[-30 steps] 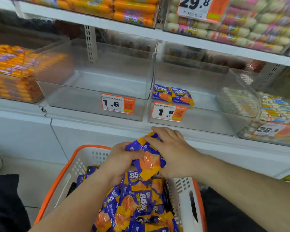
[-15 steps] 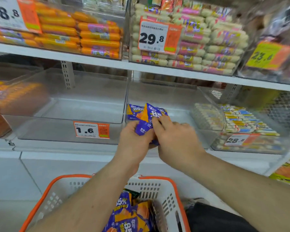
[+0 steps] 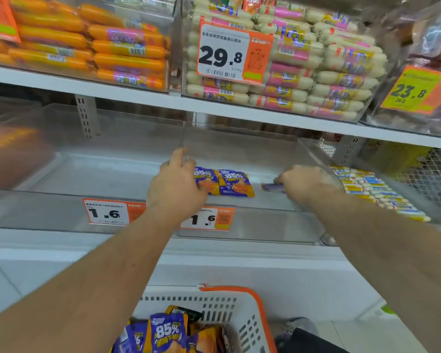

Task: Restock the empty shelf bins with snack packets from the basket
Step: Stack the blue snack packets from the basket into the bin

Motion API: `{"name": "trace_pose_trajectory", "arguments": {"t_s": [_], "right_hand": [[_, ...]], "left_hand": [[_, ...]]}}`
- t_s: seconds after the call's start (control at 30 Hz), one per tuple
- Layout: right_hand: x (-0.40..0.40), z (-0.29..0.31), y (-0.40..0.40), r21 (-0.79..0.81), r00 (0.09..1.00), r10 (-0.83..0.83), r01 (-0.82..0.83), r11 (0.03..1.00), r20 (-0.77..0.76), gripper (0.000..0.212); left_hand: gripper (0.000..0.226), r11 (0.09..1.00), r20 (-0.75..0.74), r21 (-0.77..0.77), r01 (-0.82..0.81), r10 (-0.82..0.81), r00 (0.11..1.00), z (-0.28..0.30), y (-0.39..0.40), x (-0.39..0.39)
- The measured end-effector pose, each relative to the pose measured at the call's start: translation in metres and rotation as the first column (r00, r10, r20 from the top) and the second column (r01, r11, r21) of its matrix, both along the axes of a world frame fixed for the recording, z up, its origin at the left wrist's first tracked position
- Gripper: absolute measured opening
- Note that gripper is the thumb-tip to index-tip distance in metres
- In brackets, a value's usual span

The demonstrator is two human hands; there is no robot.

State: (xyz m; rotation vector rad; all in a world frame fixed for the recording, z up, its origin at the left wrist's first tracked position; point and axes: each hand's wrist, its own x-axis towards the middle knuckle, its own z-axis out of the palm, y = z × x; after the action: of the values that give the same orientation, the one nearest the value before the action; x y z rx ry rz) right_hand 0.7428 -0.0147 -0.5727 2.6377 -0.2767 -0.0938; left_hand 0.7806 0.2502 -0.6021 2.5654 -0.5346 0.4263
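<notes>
Price tags first: the left clear bin (image 3: pixel 61 212) has a "1.6" tag (image 3: pixel 107 212), and so does the bin beside it (image 3: pixel 206 219). Up top, "29.8" (image 3: pixel 223 54) on the white sausages, "23.8" (image 3: pixel 410 91) far right. The purple packets (image 3: pixel 236 183) say "85%"; the Chinese text is too blurry, I think.

Bright, even store lighting; soft glare on the clear bin walls (image 3: pixel 239 149). Wide-angle bending at the edges; motion blur smears the left margin and right hand (image 3: pixel 303 183).
</notes>
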Motion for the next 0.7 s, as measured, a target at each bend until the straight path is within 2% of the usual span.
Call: {"name": "trace_pose_trajectory", "arguments": {"t_s": [0.13, 0.2, 0.37, 0.5, 0.7], "right_hand": [[0.017, -0.018, -0.007, 0.023, 0.951, -0.092, 0.103, 0.994, -0.295, 0.032], [0.022, -0.022, -0.007, 0.001, 0.918, -0.114, 0.124, 0.992, -0.381, 0.033], [0.038, -0.034, 0.000, 0.051, 0.879, -0.118, 0.159, 0.986, -0.462, 0.047], [0.047, -0.036, 0.000, 0.074, 0.869, -0.158, 0.216, 0.974, -0.469, 0.062], [0.068, -0.043, -0.005, 0.141, 0.891, -0.137, 0.216, 0.966, -0.432, 0.063]], "left_hand": [[0.046, 0.999, 0.020, -0.042, -0.026, 0.027, 0.999, 0.000, -0.001, 0.000], [0.041, 0.998, 0.031, -0.050, -0.023, 0.025, 0.999, -0.003, -0.002, 0.000], [0.030, 0.997, 0.044, -0.070, -0.017, 0.020, 0.999, -0.004, -0.001, -0.001], [0.026, 0.997, 0.061, -0.076, -0.018, 0.022, 0.998, -0.006, -0.002, -0.001], [0.022, 0.997, 0.090, -0.081, -0.015, 0.023, 0.996, -0.010, -0.002, 0.003]]}}
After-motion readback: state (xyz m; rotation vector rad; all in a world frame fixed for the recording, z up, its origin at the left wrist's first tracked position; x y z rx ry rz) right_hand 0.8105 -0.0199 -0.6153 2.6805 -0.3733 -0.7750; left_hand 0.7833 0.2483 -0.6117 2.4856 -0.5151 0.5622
